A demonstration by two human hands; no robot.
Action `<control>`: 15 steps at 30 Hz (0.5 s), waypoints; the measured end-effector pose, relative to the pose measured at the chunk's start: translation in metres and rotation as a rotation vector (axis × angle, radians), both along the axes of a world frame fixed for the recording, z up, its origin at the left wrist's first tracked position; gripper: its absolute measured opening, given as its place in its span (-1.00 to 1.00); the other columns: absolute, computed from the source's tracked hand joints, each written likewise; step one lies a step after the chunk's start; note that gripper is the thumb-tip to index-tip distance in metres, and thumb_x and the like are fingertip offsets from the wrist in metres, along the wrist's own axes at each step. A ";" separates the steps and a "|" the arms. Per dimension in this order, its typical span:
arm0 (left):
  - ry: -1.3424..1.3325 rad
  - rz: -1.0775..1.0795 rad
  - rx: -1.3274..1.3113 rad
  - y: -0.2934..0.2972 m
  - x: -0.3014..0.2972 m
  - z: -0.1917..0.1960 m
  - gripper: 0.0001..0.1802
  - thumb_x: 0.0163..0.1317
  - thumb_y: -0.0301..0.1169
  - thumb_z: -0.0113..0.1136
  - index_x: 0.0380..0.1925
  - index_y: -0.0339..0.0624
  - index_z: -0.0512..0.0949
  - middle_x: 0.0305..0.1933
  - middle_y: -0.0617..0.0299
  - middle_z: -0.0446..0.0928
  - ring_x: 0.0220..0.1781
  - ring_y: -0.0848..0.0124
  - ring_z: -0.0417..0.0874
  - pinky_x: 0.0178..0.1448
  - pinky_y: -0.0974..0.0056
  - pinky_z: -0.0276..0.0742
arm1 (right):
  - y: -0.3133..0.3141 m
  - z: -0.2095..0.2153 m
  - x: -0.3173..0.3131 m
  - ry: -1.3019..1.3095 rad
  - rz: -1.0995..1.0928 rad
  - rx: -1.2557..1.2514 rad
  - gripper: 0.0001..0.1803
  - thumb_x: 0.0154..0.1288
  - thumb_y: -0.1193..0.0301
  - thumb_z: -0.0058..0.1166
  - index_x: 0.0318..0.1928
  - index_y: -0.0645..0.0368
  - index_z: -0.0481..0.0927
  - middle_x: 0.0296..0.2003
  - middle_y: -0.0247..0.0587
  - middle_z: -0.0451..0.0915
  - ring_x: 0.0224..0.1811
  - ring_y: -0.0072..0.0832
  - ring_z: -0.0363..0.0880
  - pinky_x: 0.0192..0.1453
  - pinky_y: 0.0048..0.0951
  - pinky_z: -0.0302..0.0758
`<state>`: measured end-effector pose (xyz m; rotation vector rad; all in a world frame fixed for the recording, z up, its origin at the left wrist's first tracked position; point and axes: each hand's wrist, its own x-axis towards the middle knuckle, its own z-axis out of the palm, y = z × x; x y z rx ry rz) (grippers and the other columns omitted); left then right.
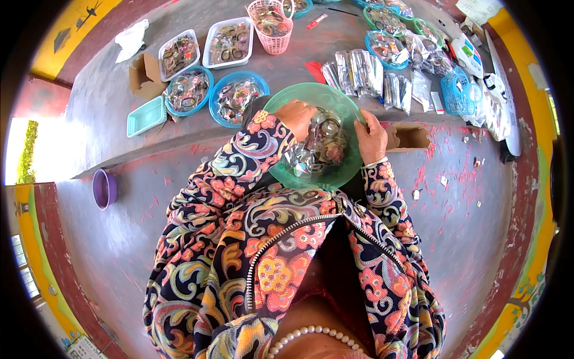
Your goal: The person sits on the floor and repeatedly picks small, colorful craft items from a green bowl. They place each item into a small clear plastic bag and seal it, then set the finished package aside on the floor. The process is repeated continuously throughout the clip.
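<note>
A translucent green plastic basin rests close against my body. Inside it lies a heap of small clear plastic packets with dark rings and coloured bits showing through. My right hand grips the basin's right rim, thumb on the inner side. Over the upper left part of the basin, my left hand is curled with its fingers closed beside the packets. Its fingertips are partly hidden, so what they hold cannot be made out.
On the raised grey ledge ahead stand blue basins, white trays and a pink basket, all with packets. Bundled sleeves and a blue basket lie right. A cardboard box and purple tub sit lower.
</note>
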<state>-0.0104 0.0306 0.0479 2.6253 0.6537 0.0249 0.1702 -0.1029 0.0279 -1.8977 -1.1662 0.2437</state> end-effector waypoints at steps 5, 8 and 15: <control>-0.204 0.027 -0.022 0.005 0.000 -0.021 -0.65 -0.16 -0.54 0.05 -0.25 -0.18 0.47 -0.24 0.05 0.46 -0.10 0.09 0.41 -0.02 0.14 0.34 | -0.003 0.008 -0.003 -0.017 -0.030 -0.042 -0.69 0.07 0.39 0.01 -0.12 0.13 0.48 -0.28 -0.06 0.54 -0.23 -0.19 0.51 -0.15 -0.35 0.40; -0.272 0.050 -0.136 0.005 -0.004 -0.010 -0.75 -0.19 -0.53 0.09 -0.38 -0.18 0.48 -0.36 0.10 0.47 -0.21 0.13 0.45 -0.12 0.16 0.37 | -0.002 0.002 0.001 -0.055 -0.026 -0.025 -0.69 0.07 0.38 0.01 -0.12 0.14 0.48 -0.28 -0.05 0.54 -0.23 -0.18 0.51 -0.15 -0.34 0.40; -0.466 0.110 -0.492 0.013 -0.008 0.000 -0.84 -0.09 -0.54 0.11 -0.43 -0.24 0.41 -0.42 0.15 0.49 -0.32 0.34 0.55 -0.23 0.30 0.42 | 0.000 -0.009 0.005 -0.008 -0.042 -0.062 -0.69 0.08 0.36 0.01 -0.12 0.15 0.48 -0.30 -0.03 0.54 -0.26 -0.16 0.51 -0.17 -0.34 0.40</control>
